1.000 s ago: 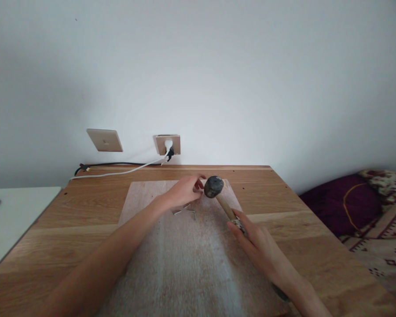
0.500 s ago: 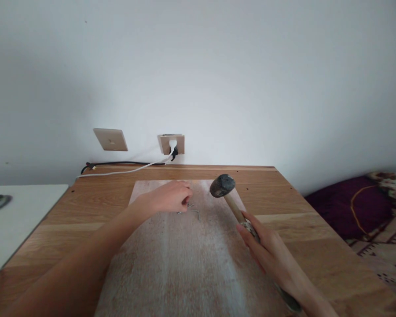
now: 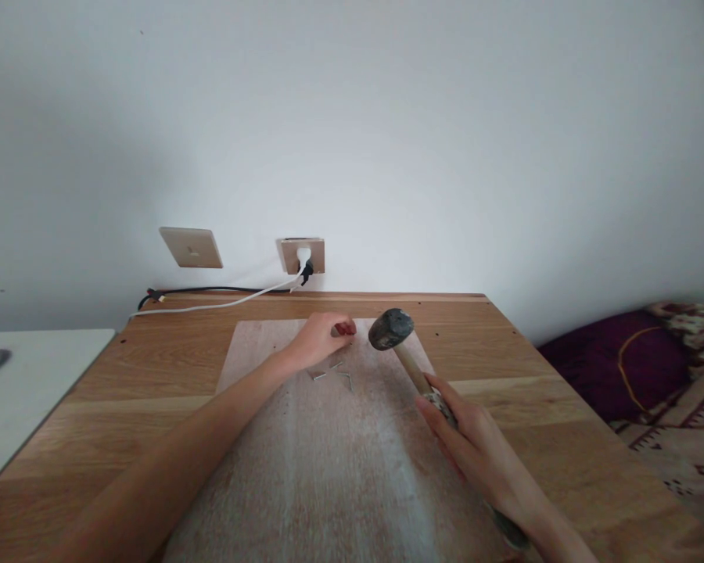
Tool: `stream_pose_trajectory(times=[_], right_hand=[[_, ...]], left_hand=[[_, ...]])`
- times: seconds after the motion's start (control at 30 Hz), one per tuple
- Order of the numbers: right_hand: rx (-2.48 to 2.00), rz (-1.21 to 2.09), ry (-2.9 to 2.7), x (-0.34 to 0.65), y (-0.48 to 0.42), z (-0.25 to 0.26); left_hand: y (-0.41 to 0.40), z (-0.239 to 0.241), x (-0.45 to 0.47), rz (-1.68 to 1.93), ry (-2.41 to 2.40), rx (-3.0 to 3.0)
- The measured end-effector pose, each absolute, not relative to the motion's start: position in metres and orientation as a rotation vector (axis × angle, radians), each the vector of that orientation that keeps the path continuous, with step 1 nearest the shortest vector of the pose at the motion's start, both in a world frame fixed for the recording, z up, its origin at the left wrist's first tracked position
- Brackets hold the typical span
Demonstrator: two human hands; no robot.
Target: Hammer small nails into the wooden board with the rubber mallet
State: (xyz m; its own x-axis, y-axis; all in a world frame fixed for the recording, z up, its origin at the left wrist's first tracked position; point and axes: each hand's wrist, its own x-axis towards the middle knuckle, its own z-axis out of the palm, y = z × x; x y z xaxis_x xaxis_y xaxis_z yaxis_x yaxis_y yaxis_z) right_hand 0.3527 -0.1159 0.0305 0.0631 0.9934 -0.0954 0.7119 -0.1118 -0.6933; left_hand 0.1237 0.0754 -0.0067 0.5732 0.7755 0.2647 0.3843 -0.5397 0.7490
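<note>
My right hand [image 3: 469,438] is wrapped round the handle of a rubber mallet [image 3: 390,329]. The mallet's dark, worn head is raised over the far right part of a pale, scuffed wooden board [image 3: 328,477]. Near the board's far edge, my left hand [image 3: 322,342] is closed, with thumb and fingertips pinched together. Whatever they pinch is too small to make out. Several thin metal nails [image 3: 320,377] lie loose on the board just below that hand.
The board rests on a wooden table [image 3: 493,344] against a white wall. A white cable [image 3: 223,303] and a black one run from a wall socket [image 3: 293,256] along the table's back. Purple fabric [image 3: 610,367] lies at the right, a white surface [image 3: 29,391] at the left.
My left hand has moved right and slightly away from the nails, which now show more fully. The mallet and my right hand have hardly moved.
</note>
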Motion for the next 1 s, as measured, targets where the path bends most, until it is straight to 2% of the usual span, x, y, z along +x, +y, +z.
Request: stream_pose_trajectory(times=[0.17,0.4,0.8,1.0], right_hand=[[-1.870,0.690,-1.703,0.354,-0.115,0.029],[-1.832,0.762,-1.719,0.351,-0.110,0.030],[-1.741,0.740,-1.879,0.339,-0.095,0.026],[-1.730,0.714,-1.894,0.338,-0.094,0.020]], left_hand=[[0.073,-0.008,0.123,0.726,0.899,2.263],[0.068,-0.011,0.123,0.726,0.877,2.453],[0.064,-0.006,0.126,0.734,0.972,2.173],[0.060,0.008,0.112,0.725,1.028,2.425]])
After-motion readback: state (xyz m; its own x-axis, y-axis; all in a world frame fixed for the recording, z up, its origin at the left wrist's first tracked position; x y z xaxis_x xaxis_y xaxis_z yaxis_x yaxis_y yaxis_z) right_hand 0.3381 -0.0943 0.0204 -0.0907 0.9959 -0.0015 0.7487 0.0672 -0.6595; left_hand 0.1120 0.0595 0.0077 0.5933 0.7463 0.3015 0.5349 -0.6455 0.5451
